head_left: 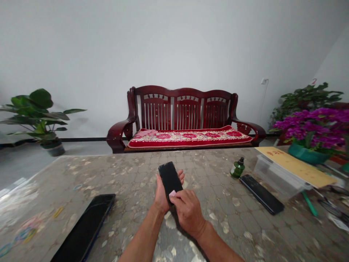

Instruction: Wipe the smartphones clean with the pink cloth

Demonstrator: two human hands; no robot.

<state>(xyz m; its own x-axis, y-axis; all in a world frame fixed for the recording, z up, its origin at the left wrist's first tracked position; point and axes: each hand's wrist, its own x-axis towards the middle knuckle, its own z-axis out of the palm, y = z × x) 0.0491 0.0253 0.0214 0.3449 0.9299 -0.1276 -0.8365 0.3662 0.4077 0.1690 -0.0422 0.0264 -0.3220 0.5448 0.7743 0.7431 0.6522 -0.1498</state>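
Note:
A black phone [169,176] lies face up in my left hand [161,194], its dark screen toward me. The fingertips of that hand show past the phone's right edge. Over the lower part of the screen, my right hand [189,210] pinches a small pink piece [172,194] between thumb and forefinger. The piece touches or nearly touches the glass; its material is too small to tell. Both hands are above the patterned tablecloth [131,218].
On the table are a dark tablet [85,227], colored bands [27,233], a green bottle [237,167], another black phone [261,194], a clear box [280,178] under yellow card [296,166], a green-handled tool [310,204], cables and purple flowers [313,125]. Behind stands a wooden bench [188,109].

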